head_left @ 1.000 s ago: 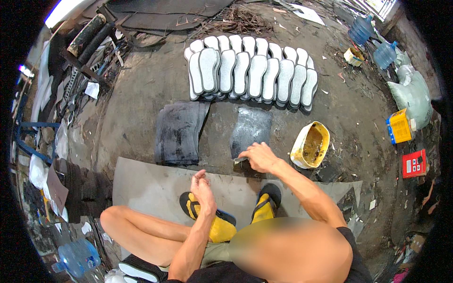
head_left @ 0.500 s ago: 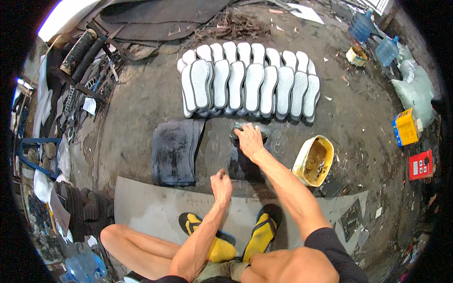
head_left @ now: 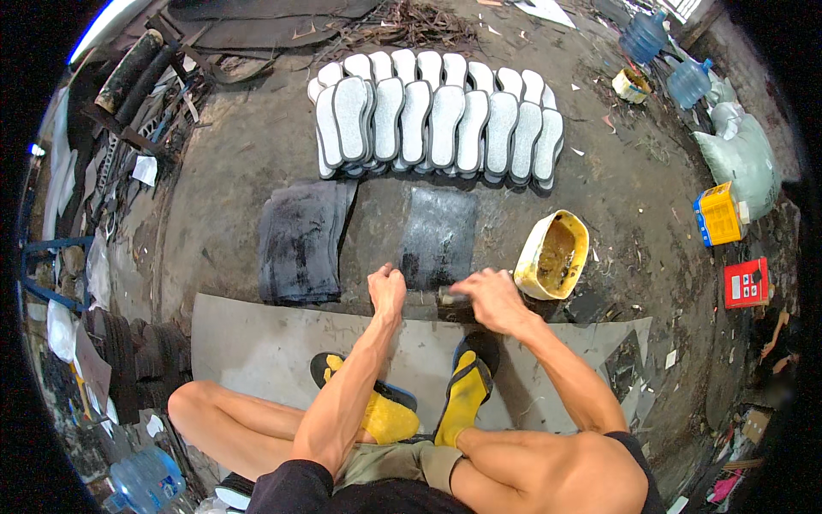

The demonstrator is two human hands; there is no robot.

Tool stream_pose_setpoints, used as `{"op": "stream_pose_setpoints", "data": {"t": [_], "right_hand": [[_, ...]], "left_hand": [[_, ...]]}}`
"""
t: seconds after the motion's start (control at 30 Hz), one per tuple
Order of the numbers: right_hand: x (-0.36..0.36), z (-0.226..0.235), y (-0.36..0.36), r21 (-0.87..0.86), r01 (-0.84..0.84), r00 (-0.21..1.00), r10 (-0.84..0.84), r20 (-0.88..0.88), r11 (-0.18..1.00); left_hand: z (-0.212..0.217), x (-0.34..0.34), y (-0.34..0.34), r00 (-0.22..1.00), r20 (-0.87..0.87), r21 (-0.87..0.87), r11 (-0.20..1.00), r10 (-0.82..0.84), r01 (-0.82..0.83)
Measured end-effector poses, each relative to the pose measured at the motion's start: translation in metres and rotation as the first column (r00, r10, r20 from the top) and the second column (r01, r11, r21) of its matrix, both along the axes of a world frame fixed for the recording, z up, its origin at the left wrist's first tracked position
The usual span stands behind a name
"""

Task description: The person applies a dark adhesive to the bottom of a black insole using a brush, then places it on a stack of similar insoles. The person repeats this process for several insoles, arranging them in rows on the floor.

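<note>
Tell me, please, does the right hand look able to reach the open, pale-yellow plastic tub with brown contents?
Probably yes: the right hand is near the pale-yellow tub, with no object visible between them.

Sheet [head_left: 441, 236] btwn stack [head_left: 300, 244] on L & tub [head_left: 529, 257] on R, insoles [head_left: 447, 127] behind.

No words or numbers can be read. Toward the right edge of the floor [head_left: 235, 158], a yellow-and-blue box [head_left: 719, 214] carries print on its sides, too small to make out. Just below it, a red rectangular panel [head_left: 735, 295] bears a pale patch with small dark marks, also illegible. Near the floor's lower left corner, a clear blue bottle [head_left: 141, 481] shows tiny, unreadable markings.
</note>
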State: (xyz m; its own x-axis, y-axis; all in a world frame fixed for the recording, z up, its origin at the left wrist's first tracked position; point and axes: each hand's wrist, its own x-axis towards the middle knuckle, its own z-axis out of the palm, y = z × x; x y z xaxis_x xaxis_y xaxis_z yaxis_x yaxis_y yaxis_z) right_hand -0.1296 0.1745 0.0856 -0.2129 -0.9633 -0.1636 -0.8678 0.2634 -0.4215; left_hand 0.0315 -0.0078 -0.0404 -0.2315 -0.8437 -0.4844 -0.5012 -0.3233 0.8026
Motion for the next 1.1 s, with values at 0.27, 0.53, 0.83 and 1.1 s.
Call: {"op": "stream_pose_setpoints", "data": {"t": [0.27,0.53,0.83,1.1], "right_hand": [[-0.008,0.073,0.060,-0.232,0.836,0.527,-0.609,0.592,0.498],[0.018,0.064,0.117,-0.132,0.924,0.301,-0.469,0.831,0.360],[0.022,0.037,0.071,0.311,0.789,-0.278,-0.145,0.950,0.529],[0.031,0.020,0.033,-0.012,0.726,-0.362,0.396,0.844,0.688]], "left_hand": [[0.029,-0.046,0.025,0.939,0.334,-0.108,0.993,0.079,-0.045],[0.082,-0.070,0.025,0.963,-0.228,0.129,0.985,0.141,-0.113],[0.199,-0.014,0.040,0.889,0.020,-0.968,0.213,-0.457,0.131],[0.193,0.056,0.036,0.865,0.199,-0.931,-0.365,-0.462,0.019]]}}
